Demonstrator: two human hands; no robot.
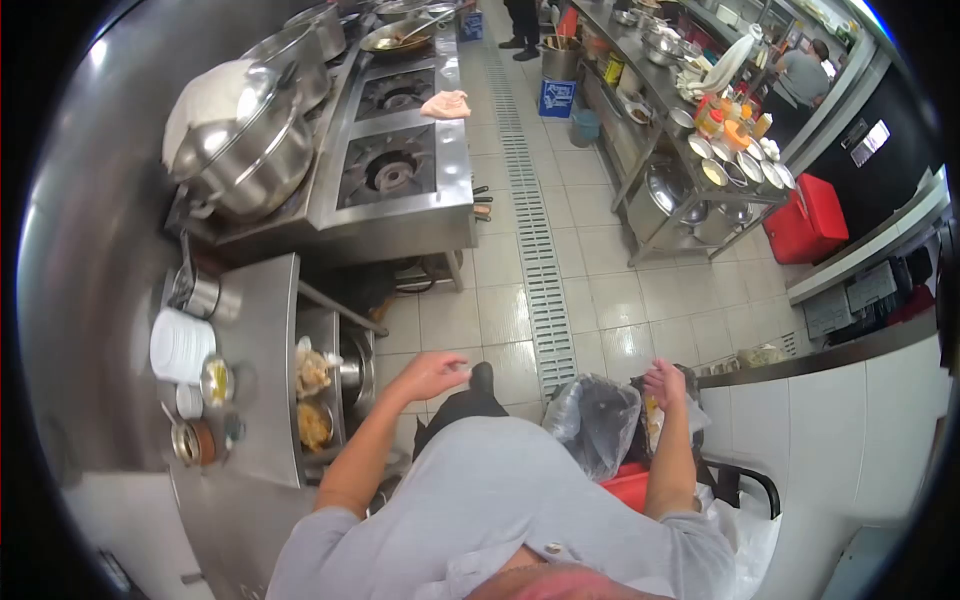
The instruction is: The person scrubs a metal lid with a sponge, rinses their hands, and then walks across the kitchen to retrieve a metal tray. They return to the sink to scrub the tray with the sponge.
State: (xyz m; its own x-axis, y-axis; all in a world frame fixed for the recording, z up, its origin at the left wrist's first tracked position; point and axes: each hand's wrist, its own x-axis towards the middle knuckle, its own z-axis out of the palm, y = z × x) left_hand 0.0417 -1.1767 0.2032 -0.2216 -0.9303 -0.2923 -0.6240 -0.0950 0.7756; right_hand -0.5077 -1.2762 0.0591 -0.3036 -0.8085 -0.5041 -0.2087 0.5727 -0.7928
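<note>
Out over the tiled floor in front of my body, my left hand (430, 377) holds nothing I can see. Its fingers are loosely bent, with a gap at the thumb. To its left is the steel counter (255, 340), whose lower shelf bears a bowl of yellowish food (314, 425). My right hand (665, 385) is raised on the other side, fingers loosely curled and slightly apart, with nothing visible in them. Below and beside it are a bin lined with a clear plastic bag (595, 420) and a red container (628, 486).
A steel stove (455, 190) with burners, a wok (395, 40) and a pink cloth (446, 105) stands ahead left. Large pots (245, 165) sit behind it. A floor drain (535, 235) runs up the aisle. Right are a prep table (690, 175) and a red bin (808, 222). People stand farther off.
</note>
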